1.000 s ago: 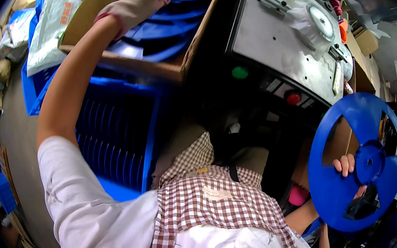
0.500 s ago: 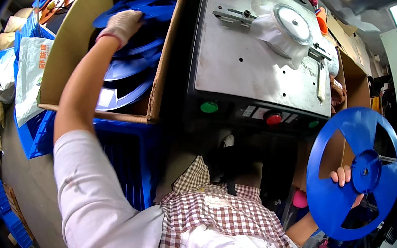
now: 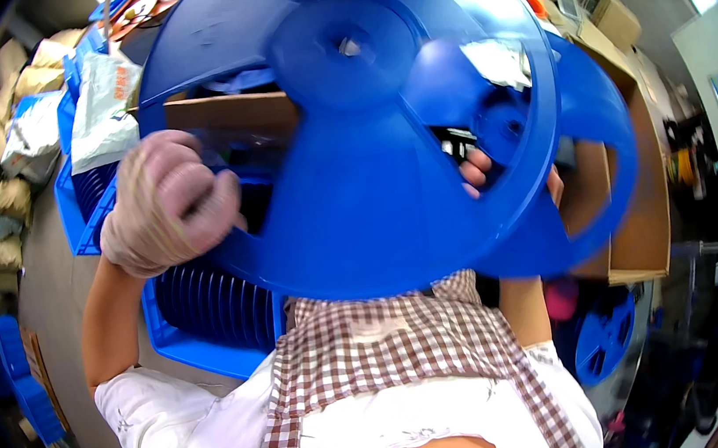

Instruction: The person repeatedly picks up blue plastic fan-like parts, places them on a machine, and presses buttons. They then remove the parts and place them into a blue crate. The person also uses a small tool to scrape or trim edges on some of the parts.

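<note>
Large blue reel (image 3: 347, 199) is in front of me, its rim grasped by my gloved left hand (image 3: 166, 202). My right hand (image 3: 475, 168) holds the second reel (image 3: 595, 100) behind it; if I tilt either carelessly, they may knock and slip.
</note>
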Motion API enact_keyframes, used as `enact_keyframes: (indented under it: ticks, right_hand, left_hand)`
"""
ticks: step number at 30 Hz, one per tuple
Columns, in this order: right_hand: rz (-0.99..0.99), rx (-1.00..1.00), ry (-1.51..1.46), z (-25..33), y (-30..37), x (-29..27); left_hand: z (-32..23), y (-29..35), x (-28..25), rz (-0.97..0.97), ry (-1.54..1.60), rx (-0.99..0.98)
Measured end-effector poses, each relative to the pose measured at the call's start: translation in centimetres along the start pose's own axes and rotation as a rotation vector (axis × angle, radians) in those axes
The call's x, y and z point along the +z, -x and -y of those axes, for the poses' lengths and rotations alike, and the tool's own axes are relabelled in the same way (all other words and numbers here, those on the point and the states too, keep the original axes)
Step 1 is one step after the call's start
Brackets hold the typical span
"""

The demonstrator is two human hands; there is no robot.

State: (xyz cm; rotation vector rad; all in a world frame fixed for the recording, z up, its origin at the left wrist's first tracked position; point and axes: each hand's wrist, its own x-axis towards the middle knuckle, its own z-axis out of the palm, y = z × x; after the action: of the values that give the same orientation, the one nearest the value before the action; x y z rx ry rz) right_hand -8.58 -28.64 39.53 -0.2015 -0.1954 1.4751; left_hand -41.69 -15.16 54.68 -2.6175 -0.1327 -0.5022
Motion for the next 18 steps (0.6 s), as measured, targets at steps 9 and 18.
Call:
enact_keyframes:
  ticks: [9, 18]
  right_hand:
    - [0.344, 0.001, -0.049, 0.6, -1.3, -5.4]
    - [0.561, -0.092, 0.115, 3.8, 6.0, -4.5]
  left_hand:
    - [-1.1, -4.0, 10.2, 0.184, -0.182, 0.254]
    - [0.0, -3.4, 14.8, 0.297, -0.266, 0.31]
